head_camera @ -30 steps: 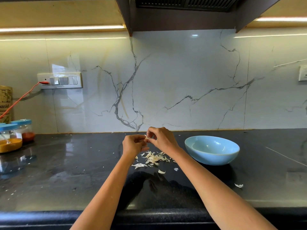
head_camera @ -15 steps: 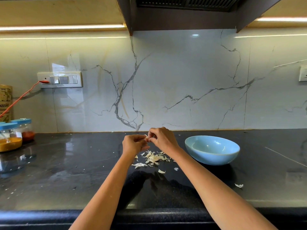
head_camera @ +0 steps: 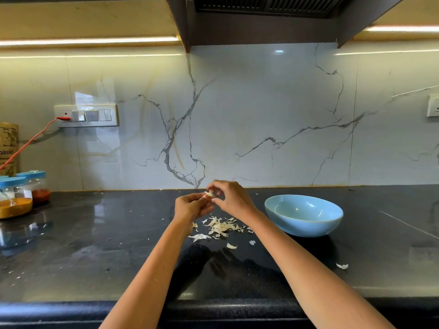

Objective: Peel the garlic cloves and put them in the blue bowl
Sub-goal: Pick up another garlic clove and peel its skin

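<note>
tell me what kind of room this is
Most likely a home kitchen. A dark extractor hood hangs over a black stone counter with a marble-look wall behind it, and spice jars with blue lids stand at the left beside a wall socket.

The counter (head_camera: pixel 95 245) is glossy black stone, the far wall (head_camera: pixel 261 115) polished veined marble. The bowl (head_camera: pixel 306 222) looks smooth glazed blue. Peels (head_camera: pixel 219 226) look papery.
</note>
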